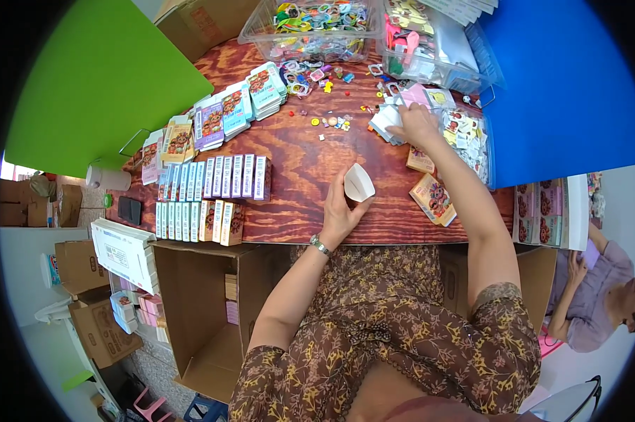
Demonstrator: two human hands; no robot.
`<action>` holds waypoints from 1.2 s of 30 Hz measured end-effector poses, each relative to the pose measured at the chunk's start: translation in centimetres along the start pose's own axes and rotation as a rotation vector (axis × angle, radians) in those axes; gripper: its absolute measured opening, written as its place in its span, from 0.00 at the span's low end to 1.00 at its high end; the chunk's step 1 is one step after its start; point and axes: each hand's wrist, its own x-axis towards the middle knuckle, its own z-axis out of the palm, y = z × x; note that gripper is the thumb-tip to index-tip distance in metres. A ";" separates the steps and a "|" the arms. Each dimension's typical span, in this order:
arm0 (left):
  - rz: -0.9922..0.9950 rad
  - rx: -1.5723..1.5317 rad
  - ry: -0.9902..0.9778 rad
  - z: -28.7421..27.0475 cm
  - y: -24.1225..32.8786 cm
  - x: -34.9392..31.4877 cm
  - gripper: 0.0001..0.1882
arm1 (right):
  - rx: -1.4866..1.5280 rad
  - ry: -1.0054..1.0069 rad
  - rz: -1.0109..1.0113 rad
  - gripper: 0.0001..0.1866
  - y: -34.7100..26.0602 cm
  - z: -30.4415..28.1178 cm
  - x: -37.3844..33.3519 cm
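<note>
My left hand is closed around a small open carton, held upright near the table's front edge with its white inside showing. My right hand is at the right of the table, its fingers bent down over a pile of flat white pieces. What its fingertips grip is hidden. Pink and yellow printed pieces lie just beyond that hand. Beneath my right forearm are orange printed boxes. Small colourful trinkets are scattered in the middle of the table.
Rows of filled-looking boxes stand at the left, with stacks of flat cartons behind them. Clear bins of trinkets are at the back. A green panel and a blue panel flank the table. Another person sits at the right.
</note>
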 end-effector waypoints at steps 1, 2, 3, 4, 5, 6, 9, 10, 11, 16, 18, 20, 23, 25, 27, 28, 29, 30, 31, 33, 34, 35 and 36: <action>-0.012 -0.035 -0.003 0.0 -0.4 -0.3 0.46 | -0.060 -0.027 0.034 0.32 -0.1 0.7 0.4; -0.027 -0.070 -0.005 -0.1 -0.5 -0.4 0.46 | -0.120 -0.055 0.067 0.34 -0.1 1.3 0.7; -0.032 -0.068 0.002 -0.2 -0.6 -0.4 0.46 | -0.078 -0.094 0.083 0.37 0.2 1.5 1.2; -0.037 -0.065 -0.003 -0.1 -0.7 -0.4 0.46 | -0.079 -0.097 0.075 0.37 0.4 1.9 1.6; -0.046 -0.060 -0.007 -0.2 -0.8 -0.5 0.46 | -0.073 -0.073 0.076 0.35 0.1 2.1 1.7; -0.054 -0.057 -0.002 -0.2 -0.8 -0.6 0.46 | -0.068 -0.050 0.079 0.34 -0.1 2.1 1.8; -0.099 -0.065 0.037 0.6 -0.7 -0.4 0.45 | 0.152 0.149 -0.033 0.20 2.1 2.3 1.4; -0.095 -0.046 0.085 1.1 -0.6 0.0 0.44 | 0.300 0.218 -0.123 0.16 3.1 2.3 1.3; -0.114 -0.007 0.153 0.8 -0.9 -0.2 0.42 | 0.480 0.345 -0.211 0.10 0.4 0.5 -0.7; -0.104 0.049 0.210 0.9 -1.5 -0.3 0.46 | 0.860 0.328 -0.307 0.08 -6.0 -5.7 -10.7; -0.080 0.050 0.223 1.2 -1.2 -0.2 0.46 | 0.785 0.363 -0.372 0.09 -6.3 -5.4 -12.2; -0.080 0.048 0.222 1.3 -1.1 -0.1 0.46 | 0.431 0.504 -0.676 0.12 -6.5 -4.5 -12.7; -0.009 0.105 0.257 1.2 -0.7 -0.3 0.47 | 0.388 0.455 -0.684 0.17 -7.3 -4.9 -13.0; -0.011 0.111 0.262 1.3 -0.5 -0.5 0.48 | 0.344 0.422 -0.687 0.18 -7.9 -5.1 -13.0; -0.011 0.116 0.267 1.3 -0.4 -0.4 0.49 | 0.203 0.397 -0.734 0.22 -8.7 -5.0 -13.1; 0.015 0.122 0.283 1.4 -0.4 -0.3 0.49 | 0.200 0.398 -0.738 0.22 -9.0 -4.6 -13.0; 0.043 0.124 0.296 1.5 -0.4 -0.3 0.49 | 0.179 0.388 -0.721 0.23 -9.1 -3.7 -13.0; 0.047 0.121 0.299 1.7 -0.6 -0.4 0.49 | 0.158 0.379 -0.707 0.24 -9.2 -2.8 -12.7; 0.006 0.105 0.275 1.7 -0.9 -0.6 0.49 | 0.087 0.404 -0.715 0.25 -9.1 -1.9 -12.6; -0.041 0.090 0.256 1.6 -1.3 -0.6 0.49 | 0.031 0.376 -0.764 0.24 -9.4 -1.3 -12.6; -0.040 0.097 0.260 1.4 -1.6 -0.5 0.48 | -0.022 0.349 -0.809 0.24 -9.6 -1.2 -12.4; -0.035 0.101 0.259 1.1 -1.7 -0.2 0.48 | 0.016 0.318 -0.849 0.21 -9.8 -1.6 -11.9; -0.032 0.096 0.259 0.8 -1.7 -0.1 0.48 | 0.011 0.319 -0.846 0.21 -9.7 -1.9 -11.2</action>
